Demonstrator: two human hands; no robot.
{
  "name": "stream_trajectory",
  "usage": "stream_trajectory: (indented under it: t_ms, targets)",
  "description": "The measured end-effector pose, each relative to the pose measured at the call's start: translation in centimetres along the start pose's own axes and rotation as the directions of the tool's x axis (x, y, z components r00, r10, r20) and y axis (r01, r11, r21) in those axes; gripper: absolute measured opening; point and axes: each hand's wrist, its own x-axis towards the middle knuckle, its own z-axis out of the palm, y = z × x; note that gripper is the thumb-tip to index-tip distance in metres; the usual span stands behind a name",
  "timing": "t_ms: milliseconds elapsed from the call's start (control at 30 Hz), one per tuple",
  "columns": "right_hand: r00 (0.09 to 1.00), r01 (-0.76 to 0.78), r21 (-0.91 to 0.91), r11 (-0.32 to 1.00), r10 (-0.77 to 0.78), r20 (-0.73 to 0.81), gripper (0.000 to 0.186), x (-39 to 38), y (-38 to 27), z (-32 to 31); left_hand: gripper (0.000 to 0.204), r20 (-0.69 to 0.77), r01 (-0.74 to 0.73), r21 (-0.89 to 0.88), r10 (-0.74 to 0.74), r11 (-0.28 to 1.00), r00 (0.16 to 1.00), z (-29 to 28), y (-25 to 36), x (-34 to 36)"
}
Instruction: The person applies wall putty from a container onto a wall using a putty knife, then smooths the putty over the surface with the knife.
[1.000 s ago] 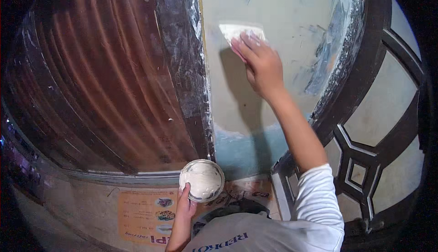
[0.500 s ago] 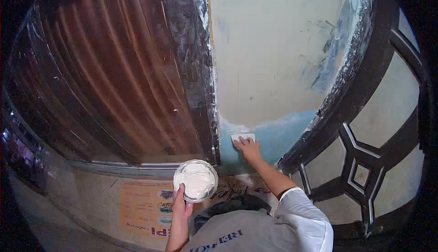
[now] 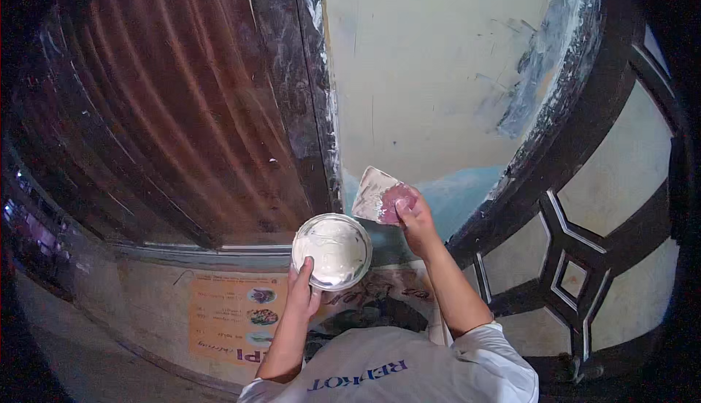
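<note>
My left hand (image 3: 301, 290) grips a round tub of creamy white filler (image 3: 332, 251) by its near left edge, thumb over the rim. Smears of the paste coat the tub's inner wall. In my right hand (image 3: 415, 222) is a flat putty scraper (image 3: 380, 193), pinched by its reddish part. White paste covers the scraper's upper left side. It is held just above and to the right of the tub, in front of the wall panel (image 3: 431, 89), which is cream above and blue at the bottom.
A dark wooden frame post (image 3: 310, 111) with white smears borders the panel's left. Left of it hangs a brown draped curtain (image 3: 175, 111). Dark lattice woodwork (image 3: 577, 279) stands at the right. An orange printed banner (image 3: 234, 315) lies below the tub.
My right hand has come off the blue part of the wall and turned the scraper so its paste-coated face shows. The tub in my left hand has moved up and right toward it.
</note>
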Motion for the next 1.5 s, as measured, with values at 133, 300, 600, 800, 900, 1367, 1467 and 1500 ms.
stream_trajectory:
  t_ms: [133,300,600,800,900,1367,1467,1500]
  targets:
    - [0.997,0.02,-0.152,0.988,-0.008,0.078,0.037,-1.5,-1.9,-1.3,0.048,0.001,-0.041,0.015,0.041,0.999,0.999,2.2,-1.3,1.0]
    - [0.993,0.087,-0.22,0.972,-0.102,-0.057,0.037,-3.4,-5.8,-1.9,0.048,0.026,0.045,-0.048,-0.044,0.998,0.999,5.1,-2.1,0.1]
    - [0.987,0.12,-0.433,0.893,-0.154,-0.044,0.036,-4.8,-9.6,-5.2,0.051,-0.171,0.041,0.098,-0.024,0.994,0.985,10.3,-3.0,-1.9]
    - [0.991,0.106,-0.392,0.914,-0.127,-0.029,0.035,-4.7,-10.6,-7.8,0.056,-0.039,-0.155,0.014,0.155,0.988,0.987,10.8,-5.5,-2.1]
    - [0.994,-0.043,-0.289,0.956,0.07,0.082,0.035,-5.0,-11.6,-8.5,0.059,-0.019,-0.228,0.049,0.229,0.972,0.973,11.7,-5.9,-2.4]
    - [0.929,-0.253,-0.333,0.908,0.323,0.177,0.037,-4.3,-12.1,-11.8,0.08,0.012,-0.483,0.482,0.546,0.731,0.838,15.3,-10.0,-3.1]
    - [0.929,-0.209,-0.276,0.938,0.279,0.244,0.036,-4.8,-11.6,-13.1,0.085,0.035,-0.457,0.585,0.542,0.67,0.839,15.5,-11.4,-2.8]
    - [0.919,-0.258,-0.277,0.926,0.323,0.227,0.036,-4.9,-12.0,-13.3,0.085,0.078,-0.47,0.617,0.546,0.631,0.834,15.6,-11.7,-2.7]
